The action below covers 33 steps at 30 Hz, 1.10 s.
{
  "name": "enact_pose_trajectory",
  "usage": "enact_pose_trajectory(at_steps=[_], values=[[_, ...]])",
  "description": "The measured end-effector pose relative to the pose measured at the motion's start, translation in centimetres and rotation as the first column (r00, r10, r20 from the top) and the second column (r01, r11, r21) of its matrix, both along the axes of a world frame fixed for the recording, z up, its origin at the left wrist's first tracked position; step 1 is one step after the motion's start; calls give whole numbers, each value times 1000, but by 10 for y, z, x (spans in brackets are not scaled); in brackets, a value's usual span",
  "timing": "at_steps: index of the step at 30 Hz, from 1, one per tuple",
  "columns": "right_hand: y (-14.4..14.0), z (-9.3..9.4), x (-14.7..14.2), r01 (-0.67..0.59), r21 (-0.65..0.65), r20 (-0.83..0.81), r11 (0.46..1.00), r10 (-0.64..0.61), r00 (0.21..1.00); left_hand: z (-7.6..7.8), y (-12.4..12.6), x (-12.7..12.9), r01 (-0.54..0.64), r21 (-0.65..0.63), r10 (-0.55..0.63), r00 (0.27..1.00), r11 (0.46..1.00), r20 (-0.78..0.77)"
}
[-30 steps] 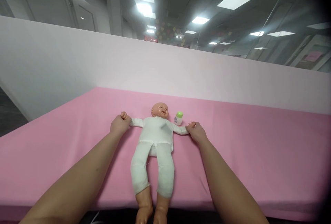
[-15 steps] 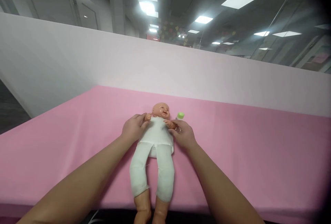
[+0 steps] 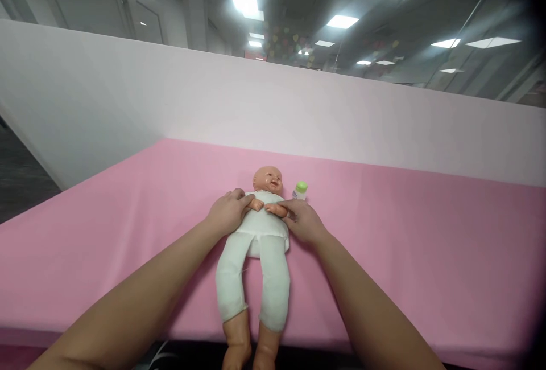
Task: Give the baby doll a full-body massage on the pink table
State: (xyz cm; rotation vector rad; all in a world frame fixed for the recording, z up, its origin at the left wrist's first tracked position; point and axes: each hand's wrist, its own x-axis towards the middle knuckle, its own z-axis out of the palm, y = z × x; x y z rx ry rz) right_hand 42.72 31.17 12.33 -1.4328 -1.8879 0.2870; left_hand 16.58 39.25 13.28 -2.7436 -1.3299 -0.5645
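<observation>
A baby doll point(image 3: 264, 222) lies on its back on the pink table cover point(image 3: 409, 256), head away from me and feet over the near edge. Its body and legs are white cloth; head, hands and feet are bare plastic. My left hand point(image 3: 230, 212) is closed round the doll's arm on the left side. On the other side my right hand point(image 3: 305, 222) grips the opposite arm. Both doll hands rest on its chest, almost meeting. Just beyond my right hand stands a small clear bottle with a green cap point(image 3: 301, 188), its lower part partly hidden.
A white wall panel point(image 3: 273, 102) runs along the far side of the table and meets another at the left. Above it is glass, with ceiling lights point(image 3: 245, 3) and a doorway point(image 3: 149, 8) in view.
Both doll arms have been brought inward across the chest by my hands. The left doll hand came down from beside the head. The view has shifted slightly.
</observation>
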Motion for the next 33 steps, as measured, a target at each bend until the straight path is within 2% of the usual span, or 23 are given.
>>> enact_pose_trajectory(at_steps=[4,8,10,13,17,19,21,24,27,30,33], values=[[6,-9,13,110,-18,-257,994,-111,960,4,-2,1,-107,-45,111,988,993,108],[14,-19,32,230,-4,-535,973,-196,822,9,1,-5,-218,-64,227,943,974,243],[17,-23,43,276,-7,-611,961,-223,760,9,6,-12,-273,-80,284,898,959,336],[20,-30,60,338,-58,-659,939,-291,694,6,17,-26,-346,-142,370,788,927,492],[24,-43,80,460,-216,-607,861,-487,628,-3,34,-43,-426,-343,546,615,837,568],[25,-47,86,499,-263,-540,826,-554,634,-6,40,-49,-434,-402,591,568,806,573],[24,-47,89,517,-306,-444,800,-600,665,-8,44,-54,-441,-404,597,565,802,569],[19,-41,88,535,-365,-269,762,-637,722,-10,49,-58,-477,-407,627,604,779,492],[13,-33,84,572,-358,-147,738,-650,746,-13,52,-61,-497,-437,658,628,750,415],[8,-27,78,597,-314,-123,738,-655,745,-16,53,-62,-380,-521,628,619,765,471],[4,-21,68,617,-220,-180,755,-654,735,-16,49,-58,-226,-559,575,563,798,594]])
